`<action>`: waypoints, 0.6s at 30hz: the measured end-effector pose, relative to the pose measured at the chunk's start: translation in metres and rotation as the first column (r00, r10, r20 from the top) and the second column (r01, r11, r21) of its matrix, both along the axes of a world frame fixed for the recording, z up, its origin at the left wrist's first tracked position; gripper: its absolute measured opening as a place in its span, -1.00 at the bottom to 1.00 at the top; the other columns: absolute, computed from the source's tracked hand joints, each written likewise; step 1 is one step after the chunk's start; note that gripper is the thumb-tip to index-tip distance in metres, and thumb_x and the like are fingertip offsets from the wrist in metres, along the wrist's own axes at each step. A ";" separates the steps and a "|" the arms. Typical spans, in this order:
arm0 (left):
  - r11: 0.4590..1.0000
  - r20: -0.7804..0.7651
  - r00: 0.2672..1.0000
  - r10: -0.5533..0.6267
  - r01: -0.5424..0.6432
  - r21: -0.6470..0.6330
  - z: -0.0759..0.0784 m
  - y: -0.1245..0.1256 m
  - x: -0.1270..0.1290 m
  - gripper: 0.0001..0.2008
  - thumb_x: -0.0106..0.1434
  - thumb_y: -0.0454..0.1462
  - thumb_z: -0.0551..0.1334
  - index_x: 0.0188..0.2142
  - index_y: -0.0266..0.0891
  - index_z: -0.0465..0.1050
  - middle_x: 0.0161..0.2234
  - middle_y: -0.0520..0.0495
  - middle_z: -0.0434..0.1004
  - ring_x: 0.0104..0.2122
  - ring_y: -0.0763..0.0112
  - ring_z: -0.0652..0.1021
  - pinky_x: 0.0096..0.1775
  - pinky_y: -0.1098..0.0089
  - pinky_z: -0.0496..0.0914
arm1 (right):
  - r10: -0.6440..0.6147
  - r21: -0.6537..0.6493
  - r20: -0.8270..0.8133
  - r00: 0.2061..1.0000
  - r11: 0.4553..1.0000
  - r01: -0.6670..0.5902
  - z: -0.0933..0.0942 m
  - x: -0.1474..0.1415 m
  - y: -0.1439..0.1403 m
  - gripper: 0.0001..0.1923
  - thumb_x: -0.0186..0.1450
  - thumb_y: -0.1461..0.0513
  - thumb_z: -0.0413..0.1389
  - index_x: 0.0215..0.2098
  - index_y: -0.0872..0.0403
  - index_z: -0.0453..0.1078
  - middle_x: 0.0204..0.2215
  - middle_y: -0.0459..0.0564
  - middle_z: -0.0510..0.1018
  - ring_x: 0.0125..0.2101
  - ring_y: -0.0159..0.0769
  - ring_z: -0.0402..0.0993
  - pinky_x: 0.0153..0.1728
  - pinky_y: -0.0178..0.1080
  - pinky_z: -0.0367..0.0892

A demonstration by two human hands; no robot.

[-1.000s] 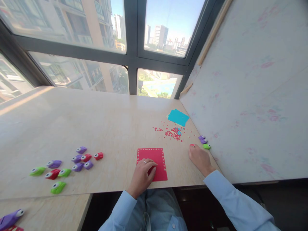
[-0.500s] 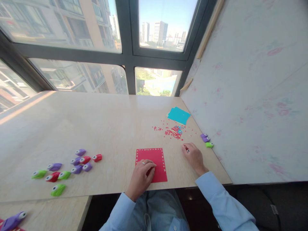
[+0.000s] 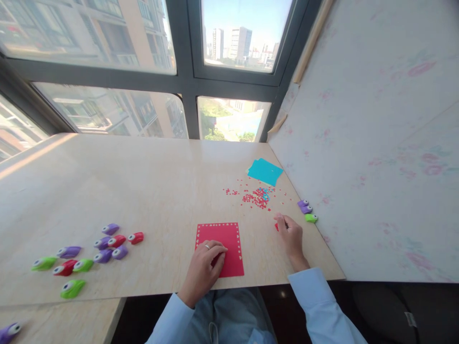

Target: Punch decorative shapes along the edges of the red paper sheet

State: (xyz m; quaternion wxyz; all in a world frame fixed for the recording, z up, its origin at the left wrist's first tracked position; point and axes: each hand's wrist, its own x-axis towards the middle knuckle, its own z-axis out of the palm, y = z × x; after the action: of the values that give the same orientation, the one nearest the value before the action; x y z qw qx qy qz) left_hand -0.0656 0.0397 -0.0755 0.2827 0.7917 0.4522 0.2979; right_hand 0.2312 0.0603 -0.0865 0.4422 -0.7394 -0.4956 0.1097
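A red paper sheet (image 3: 227, 234) lies flat near the table's front edge, with small heart-shaped holes along its top and both sides. My left hand (image 3: 204, 265) rests on its lower left part, fingers curled down against it and the thumb close to the forefinger. To the right of the sheet, my right hand (image 3: 291, 236) is closed around a small red craft punch (image 3: 276, 227), mostly hidden by the fingers. Beyond that hand, tiny red punched-out bits (image 3: 255, 198) are scattered, with a few blue bits (image 3: 266, 196) among them.
Blue paper sheets (image 3: 265, 172) are stacked at the back right. Two purple punches and a green punch (image 3: 311, 218) sit by the wall. Several purple, red and green punches (image 3: 116, 241) lie on the left. A window (image 3: 229, 119) borders the table's far side.
My right hand has turned, so a red end of the punch now shows at its left side. My left hand stays on the red sheet. The view has shifted slightly.
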 end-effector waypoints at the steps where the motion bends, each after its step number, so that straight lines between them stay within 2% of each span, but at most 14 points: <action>1: 1.000 0.000 1.000 0.000 0.000 0.000 0.000 0.000 0.000 -0.81 0.36 -0.29 0.11 -0.22 -0.16 0.52 -0.20 -0.09 0.56 -0.20 0.34 0.52 -0.15 0.31 0.43 | -0.033 0.008 -0.063 0.997 0.999 0.033 0.000 0.000 0.000 -0.44 0.35 -0.10 -0.07 -0.44 0.17 0.48 -0.50 0.03 0.53 -0.48 -0.32 0.37 -0.36 -0.28 0.24; 5: 1.000 -0.001 1.000 -0.001 0.001 0.002 0.000 0.000 0.000 -0.81 0.36 -0.29 0.11 -0.22 -0.16 0.52 -0.21 -0.09 0.56 -0.21 0.35 0.53 -0.16 0.31 0.43 | -0.162 0.021 -0.319 0.934 0.984 0.178 0.000 0.000 -0.002 -0.40 0.30 -0.16 -0.01 -0.36 0.20 0.51 -0.55 0.01 0.49 -0.55 -0.37 0.30 -0.54 -0.35 0.17; 9: 1.000 0.005 1.000 -0.004 0.004 0.003 0.002 0.001 0.000 -0.80 0.36 -0.29 0.10 -0.23 -0.17 0.52 -0.22 -0.10 0.56 -0.22 0.35 0.52 -0.16 0.32 0.43 | -0.207 0.019 -0.510 0.835 0.968 0.252 0.001 0.000 -0.003 -0.34 0.21 -0.23 0.05 -0.36 0.23 0.49 -0.58 -0.02 0.43 -0.63 -0.43 0.22 -0.67 -0.40 0.05; 12: 1.000 0.006 1.000 -0.004 0.004 -0.008 0.003 0.000 0.000 -0.81 0.36 -0.30 0.11 -0.23 -0.17 0.52 -0.22 -0.08 0.56 -0.21 0.35 0.52 -0.15 0.31 0.43 | -0.185 0.028 -0.551 0.813 0.970 0.240 0.000 0.001 -0.002 -0.33 0.16 -0.26 0.09 -0.41 0.22 0.47 -0.60 -0.01 0.43 -0.63 -0.43 0.24 -0.69 -0.40 0.04; 18: 1.000 0.020 1.000 -0.003 0.003 -0.021 0.002 0.000 0.001 -0.81 0.36 -0.30 0.11 -0.22 -0.17 0.52 -0.21 -0.07 0.55 -0.21 0.35 0.52 -0.15 0.31 0.42 | -0.083 0.104 -0.546 0.834 0.981 0.166 -0.004 0.000 -0.001 -0.37 0.20 -0.24 0.09 -0.55 0.17 0.39 -0.68 -0.05 0.38 -0.65 -0.43 0.26 -0.59 -0.35 0.17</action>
State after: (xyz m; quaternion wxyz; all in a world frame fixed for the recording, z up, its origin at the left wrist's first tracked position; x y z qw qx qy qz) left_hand -0.0649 0.0394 -0.0732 0.2958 0.7864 0.4514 0.3005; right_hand 0.2309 0.0590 -0.0906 0.6230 -0.6749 -0.3087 0.2471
